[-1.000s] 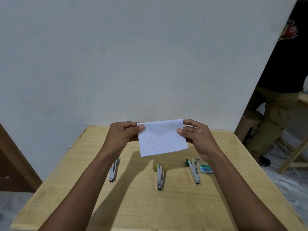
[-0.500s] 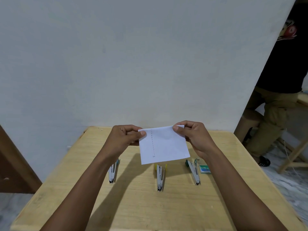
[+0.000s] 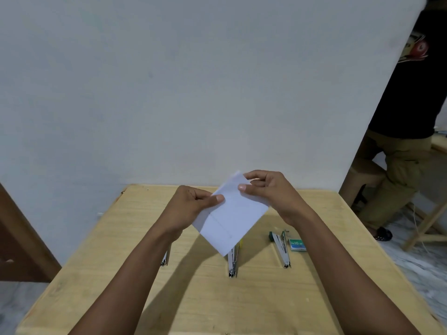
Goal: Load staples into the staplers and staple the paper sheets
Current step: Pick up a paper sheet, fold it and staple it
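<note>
Here both hands are raised above the bench, the left hand and right hand each pinching the paper sheets between thumb and curled fingers. The white sheets hang tilted like a diamond, faint lines across them.

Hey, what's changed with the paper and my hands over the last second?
The paper has turned counterclockwise in view, one corner now pointing down. The right hand rose to pinch the top corner; the left hand still pinches the left side. The three staplers and the staple box lie where they were on the table.
</note>
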